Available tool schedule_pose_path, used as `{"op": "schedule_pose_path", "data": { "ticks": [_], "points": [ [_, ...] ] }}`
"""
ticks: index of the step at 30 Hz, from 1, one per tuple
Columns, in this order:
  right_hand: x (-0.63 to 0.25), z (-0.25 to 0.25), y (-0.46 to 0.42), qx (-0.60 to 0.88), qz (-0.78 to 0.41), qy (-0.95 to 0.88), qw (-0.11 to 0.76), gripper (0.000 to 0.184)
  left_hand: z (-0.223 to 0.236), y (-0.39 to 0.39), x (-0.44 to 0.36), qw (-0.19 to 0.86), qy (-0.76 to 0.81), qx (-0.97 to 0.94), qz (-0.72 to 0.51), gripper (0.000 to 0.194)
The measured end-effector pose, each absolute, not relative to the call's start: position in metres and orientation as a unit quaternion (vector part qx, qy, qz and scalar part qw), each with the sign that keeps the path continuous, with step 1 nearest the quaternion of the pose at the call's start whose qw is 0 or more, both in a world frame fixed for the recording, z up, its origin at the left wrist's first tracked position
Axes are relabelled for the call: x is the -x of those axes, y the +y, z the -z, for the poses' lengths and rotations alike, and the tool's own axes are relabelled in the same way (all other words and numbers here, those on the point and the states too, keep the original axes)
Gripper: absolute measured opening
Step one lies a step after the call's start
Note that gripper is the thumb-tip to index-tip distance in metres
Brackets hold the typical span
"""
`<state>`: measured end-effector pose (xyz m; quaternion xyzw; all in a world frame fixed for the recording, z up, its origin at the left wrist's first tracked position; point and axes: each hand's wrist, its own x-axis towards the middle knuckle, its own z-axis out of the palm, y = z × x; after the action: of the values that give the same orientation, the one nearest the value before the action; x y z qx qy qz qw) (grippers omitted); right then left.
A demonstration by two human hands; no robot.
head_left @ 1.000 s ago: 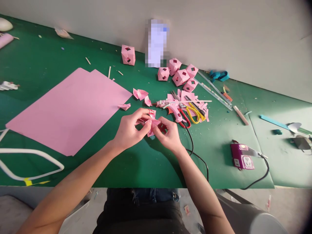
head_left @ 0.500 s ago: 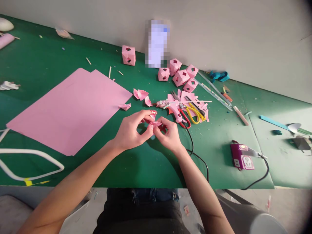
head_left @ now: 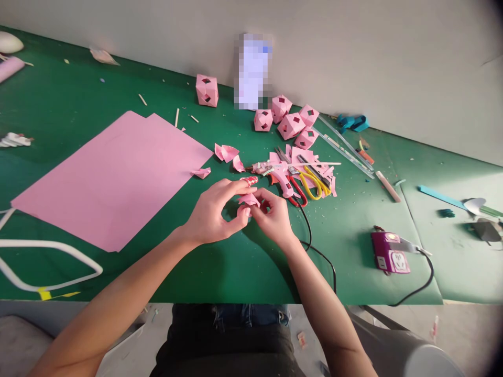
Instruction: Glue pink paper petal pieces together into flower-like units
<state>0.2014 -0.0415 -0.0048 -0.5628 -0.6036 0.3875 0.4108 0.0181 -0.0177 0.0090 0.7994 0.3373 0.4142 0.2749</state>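
Note:
Between the fingers of both hands is a small folded piece of pink paper (head_left: 248,200), partly covered by the fingertips. My left hand (head_left: 215,210) grips it from the left, with a red-and-white wrap on one finger. From the right, my right hand (head_left: 272,213) pinches the same piece between thumb and finger. Just beyond the hands lie several small folded pink pieces (head_left: 227,152). A pink glue gun (head_left: 281,175) rests beside yellow-handled scissors (head_left: 314,187) and red-handled pliers (head_left: 301,193), on a heap of pink paper scraps (head_left: 302,156).
A large pink sheet (head_left: 110,178) covers the left of the green table (head_left: 188,277). Several pink paper polyhedra (head_left: 291,125) stand at the back near a blurred-out upright panel (head_left: 253,70). A purple power socket (head_left: 391,252) sits right, and a black cable (head_left: 310,225) runs over the front edge.
The folded pink paper has turned and shows more of its face between the fingers. My left thumb and fingers have shifted slightly around it; both hands stay in place.

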Motion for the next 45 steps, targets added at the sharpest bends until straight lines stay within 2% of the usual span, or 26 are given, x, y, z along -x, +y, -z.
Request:
{"op": "schedule_pose_path", "data": {
  "ticks": [8,12,18,21,23,25,26,28,31,33,35,38,41,45],
  "points": [
    [-0.199,0.005,-0.043,0.540,-0.497,-0.531,0.424,0.014,-0.004,-0.017,-0.021,0.311,0.344,-0.782,-0.417,0.042],
    [-0.196,0.007,-0.043,0.524,-0.537,-0.517,0.411,0.022,0.002,-0.015,-0.025,0.318,0.377,-0.758,-0.426,0.031],
    [-0.192,-0.001,-0.047,0.535,-0.463,-0.608,0.360,0.044,-0.001,-0.016,-0.028,0.341,0.406,-0.712,-0.461,0.025],
    [-0.198,-0.008,-0.047,0.544,-0.445,-0.623,0.344,0.044,-0.001,-0.015,-0.027,0.351,0.429,-0.678,-0.482,0.025],
    [-0.208,-0.006,-0.042,0.586,-0.378,-0.615,0.368,0.042,-0.001,-0.013,-0.025,0.357,0.448,-0.655,-0.492,0.025],
    [-0.221,0.003,-0.032,0.661,-0.211,-0.592,0.409,0.042,0.001,-0.010,-0.022,0.359,0.466,-0.639,-0.495,0.025],
    [-0.227,0.010,-0.027,0.699,-0.112,-0.576,0.409,0.044,0.002,-0.008,-0.021,0.359,0.473,-0.634,-0.495,0.026],
    [-0.238,0.023,-0.015,0.756,0.009,-0.549,0.356,0.056,0.003,-0.004,-0.020,0.360,0.483,-0.627,-0.494,0.025],
    [-0.245,0.037,-0.003,0.808,0.046,-0.527,0.258,0.071,0.004,0.000,-0.018,0.360,0.494,-0.625,-0.485,0.021],
    [-0.245,0.040,0.001,0.818,0.038,-0.532,0.216,0.069,0.005,0.001,-0.018,0.350,0.503,-0.628,-0.479,0.019],
    [-0.243,0.041,0.003,0.815,0.038,-0.542,0.203,0.058,0.006,0.002,-0.017,0.331,0.511,-0.634,-0.476,0.018],
    [-0.244,0.040,0.002,0.806,0.050,-0.544,0.228,0.042,0.007,0.004,-0.015,0.302,0.512,-0.647,-0.477,0.014],
    [-0.246,0.037,0.001,0.789,0.052,-0.532,0.303,0.034,0.007,0.005,-0.014,0.291,0.511,-0.655,-0.474,0.010],
    [-0.242,0.029,-0.005,0.748,-0.048,-0.495,0.440,0.044,0.004,0.007,-0.014,0.341,0.517,-0.631,-0.467,0.007]
  ]
}}
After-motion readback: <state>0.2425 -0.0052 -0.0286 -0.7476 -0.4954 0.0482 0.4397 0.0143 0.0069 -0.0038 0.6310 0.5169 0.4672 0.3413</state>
